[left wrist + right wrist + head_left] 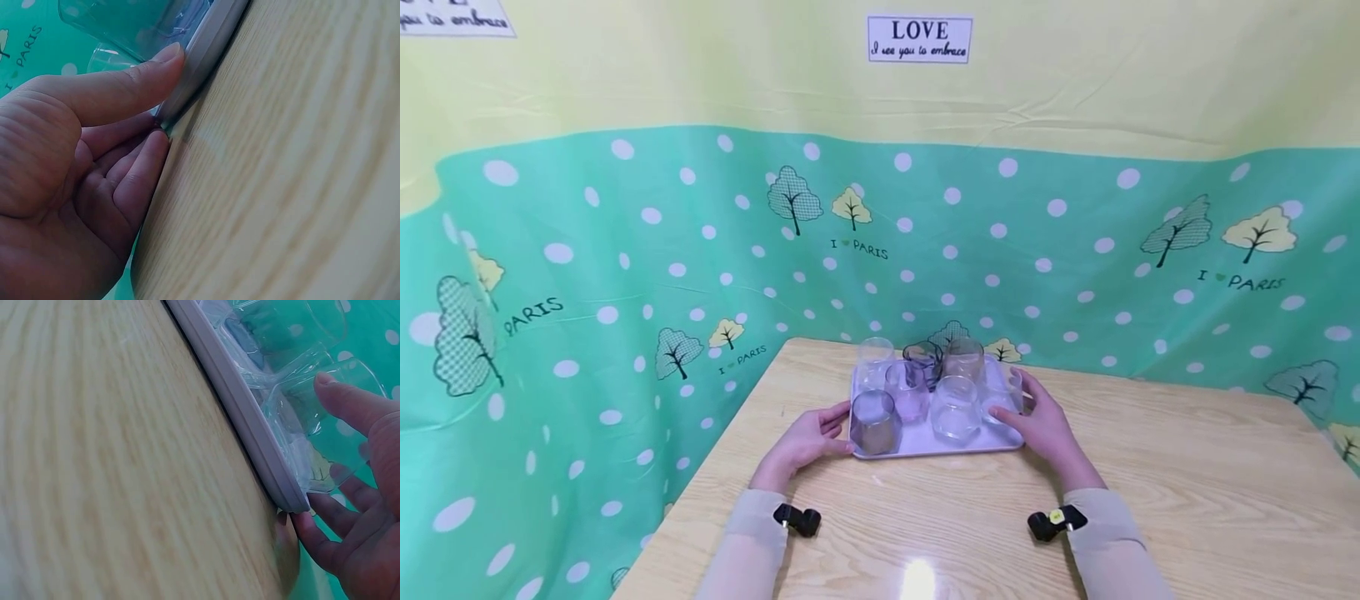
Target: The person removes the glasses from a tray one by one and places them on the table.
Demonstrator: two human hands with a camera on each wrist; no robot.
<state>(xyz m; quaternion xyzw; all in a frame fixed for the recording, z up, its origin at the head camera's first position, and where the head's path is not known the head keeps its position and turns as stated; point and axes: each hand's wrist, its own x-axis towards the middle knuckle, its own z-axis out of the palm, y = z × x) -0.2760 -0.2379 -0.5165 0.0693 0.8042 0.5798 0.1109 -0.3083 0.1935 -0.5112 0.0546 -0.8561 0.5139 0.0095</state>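
Observation:
A lilac tray (943,450) lies on the wooden table, carrying several stemless glasses. My left hand (805,440) pinches its left edge, thumb on the rim and fingers tucked below, as the left wrist view shows. Right beside that thumb is a dark smoky glass (877,423). At the opposite end my right hand (1047,423) holds the tray's right edge, with lower fingers at and under the corner. Its thumb lies against a clear glass (350,387). Another clear glass (956,410) stands to the left of that one, near the front rim.
Toward the tray's back are a clear glass (874,360) and dark glasses, one a smoky glass (962,358); a pinkish glass (908,396) is in the middle. The wooden table (1187,483) extends to both sides. Behind it hangs a green and yellow patterned curtain (1037,225).

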